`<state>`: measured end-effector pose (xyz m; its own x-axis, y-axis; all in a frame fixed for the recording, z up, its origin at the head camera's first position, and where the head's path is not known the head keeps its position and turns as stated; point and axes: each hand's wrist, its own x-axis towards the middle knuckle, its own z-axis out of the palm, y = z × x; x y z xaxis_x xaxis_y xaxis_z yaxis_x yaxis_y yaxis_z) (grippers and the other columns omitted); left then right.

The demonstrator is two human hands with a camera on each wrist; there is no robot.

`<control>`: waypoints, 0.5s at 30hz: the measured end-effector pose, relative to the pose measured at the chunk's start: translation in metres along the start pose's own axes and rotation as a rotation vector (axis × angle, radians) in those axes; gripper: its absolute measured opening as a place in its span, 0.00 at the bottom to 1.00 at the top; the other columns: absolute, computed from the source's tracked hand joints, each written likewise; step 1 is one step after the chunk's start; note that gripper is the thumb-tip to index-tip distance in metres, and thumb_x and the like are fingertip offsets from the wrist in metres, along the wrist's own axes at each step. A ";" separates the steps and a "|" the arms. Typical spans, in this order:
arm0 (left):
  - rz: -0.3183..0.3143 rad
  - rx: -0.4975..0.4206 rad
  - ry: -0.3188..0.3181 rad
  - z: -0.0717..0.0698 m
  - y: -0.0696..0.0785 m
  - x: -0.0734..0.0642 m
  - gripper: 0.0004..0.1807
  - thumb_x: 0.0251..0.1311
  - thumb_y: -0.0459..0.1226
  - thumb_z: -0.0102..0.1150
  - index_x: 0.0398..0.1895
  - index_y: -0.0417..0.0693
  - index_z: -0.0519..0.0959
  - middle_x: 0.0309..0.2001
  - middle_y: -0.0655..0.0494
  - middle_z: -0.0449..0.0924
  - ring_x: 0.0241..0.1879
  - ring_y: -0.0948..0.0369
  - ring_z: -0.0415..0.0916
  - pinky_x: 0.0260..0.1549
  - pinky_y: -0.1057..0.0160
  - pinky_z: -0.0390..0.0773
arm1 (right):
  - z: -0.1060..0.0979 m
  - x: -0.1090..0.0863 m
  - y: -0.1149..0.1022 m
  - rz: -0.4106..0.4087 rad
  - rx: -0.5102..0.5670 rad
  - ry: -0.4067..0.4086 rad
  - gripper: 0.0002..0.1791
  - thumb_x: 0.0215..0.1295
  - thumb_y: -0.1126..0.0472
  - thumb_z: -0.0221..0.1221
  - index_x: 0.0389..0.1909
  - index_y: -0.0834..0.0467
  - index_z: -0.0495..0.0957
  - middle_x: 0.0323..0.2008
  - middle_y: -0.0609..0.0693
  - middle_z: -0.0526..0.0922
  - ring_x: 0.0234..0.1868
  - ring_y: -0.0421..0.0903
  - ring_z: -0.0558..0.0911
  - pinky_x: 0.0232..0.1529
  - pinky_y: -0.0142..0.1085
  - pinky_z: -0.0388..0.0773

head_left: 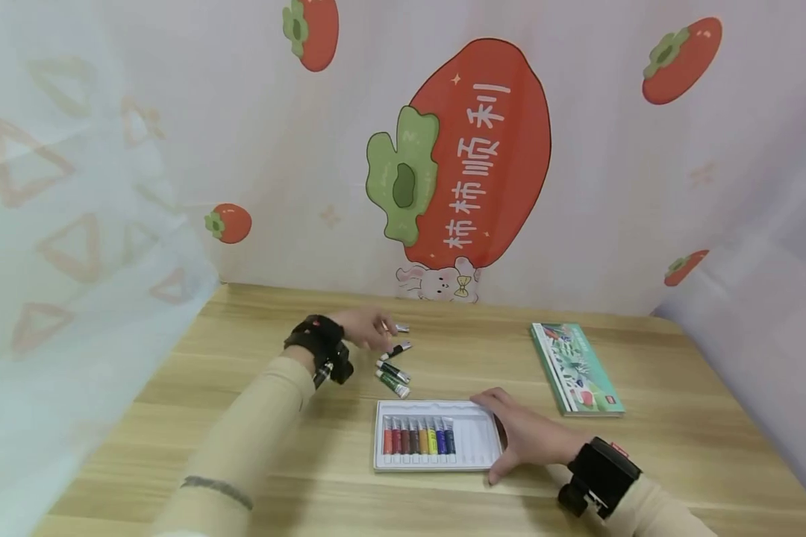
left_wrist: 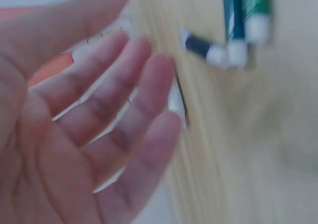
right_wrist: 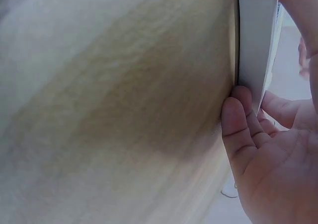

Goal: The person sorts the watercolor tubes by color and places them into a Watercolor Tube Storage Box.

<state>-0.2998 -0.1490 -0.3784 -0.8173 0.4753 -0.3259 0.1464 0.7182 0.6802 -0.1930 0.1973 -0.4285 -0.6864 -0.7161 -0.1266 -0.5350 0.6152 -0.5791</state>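
Observation:
My left hand (head_left: 368,327) is over the back of the table, its fingers loosely bent with nothing between them. By its fingertips lies a white paint tube (left_wrist: 176,105), partly hidden behind them in the left wrist view. Closer to me are a small black paint tube (head_left: 396,350), a dark teal one (head_left: 392,371) and a green one (head_left: 392,384). My right hand (head_left: 530,436) grips the right end of a white paint tray (head_left: 478,436), thumb at the near corner and fingers at the far one. Several coloured paint tubes (head_left: 414,438) stand side by side in the tray's left part.
A teal illustrated pad or book (head_left: 578,369) lies at the back right of the wooden table (head_left: 336,462). Behind the table hangs a curtain (head_left: 598,186) printed with persimmons, and pale cloth encloses both sides.

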 end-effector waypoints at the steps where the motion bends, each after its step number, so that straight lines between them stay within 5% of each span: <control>1: 0.021 0.038 0.060 -0.002 -0.001 0.009 0.15 0.63 0.32 0.69 0.52 0.39 0.81 0.42 0.50 0.82 0.42 0.56 0.78 0.45 0.58 0.81 | -0.001 0.000 0.000 -0.001 -0.005 0.006 0.67 0.37 0.39 0.81 0.74 0.67 0.60 0.65 0.55 0.66 0.61 0.52 0.73 0.66 0.50 0.72; 4: 0.081 0.214 0.234 -0.004 -0.003 0.035 0.08 0.61 0.29 0.68 0.43 0.40 0.83 0.38 0.50 0.82 0.40 0.55 0.77 0.41 0.59 0.79 | -0.002 0.002 0.002 0.004 -0.011 0.012 0.66 0.37 0.40 0.82 0.73 0.67 0.61 0.65 0.56 0.67 0.61 0.53 0.73 0.66 0.51 0.72; 7: 0.083 0.332 0.327 -0.001 -0.004 0.050 0.06 0.60 0.30 0.68 0.40 0.40 0.85 0.39 0.48 0.82 0.41 0.52 0.77 0.44 0.56 0.79 | -0.002 0.002 0.001 0.019 -0.013 0.001 0.67 0.35 0.39 0.82 0.73 0.67 0.61 0.66 0.56 0.67 0.62 0.54 0.73 0.67 0.51 0.71; 12: -0.020 0.341 0.338 0.007 -0.005 0.066 0.12 0.57 0.32 0.73 0.44 0.38 0.86 0.44 0.46 0.82 0.44 0.50 0.78 0.47 0.52 0.80 | 0.001 0.003 -0.001 0.035 0.010 -0.010 0.66 0.36 0.40 0.82 0.74 0.65 0.61 0.68 0.55 0.66 0.63 0.53 0.72 0.68 0.50 0.70; 15: -0.028 0.385 0.325 0.014 -0.002 0.077 0.13 0.54 0.32 0.76 0.42 0.39 0.87 0.43 0.47 0.84 0.45 0.51 0.79 0.48 0.53 0.80 | -0.001 -0.002 -0.001 0.054 0.015 -0.009 0.66 0.36 0.42 0.83 0.74 0.65 0.61 0.68 0.55 0.65 0.63 0.53 0.72 0.69 0.50 0.69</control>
<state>-0.3552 -0.1069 -0.4143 -0.9463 0.3139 -0.0774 0.2667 0.8931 0.3623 -0.1918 0.1985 -0.4268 -0.7094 -0.6851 -0.1656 -0.4899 0.6481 -0.5831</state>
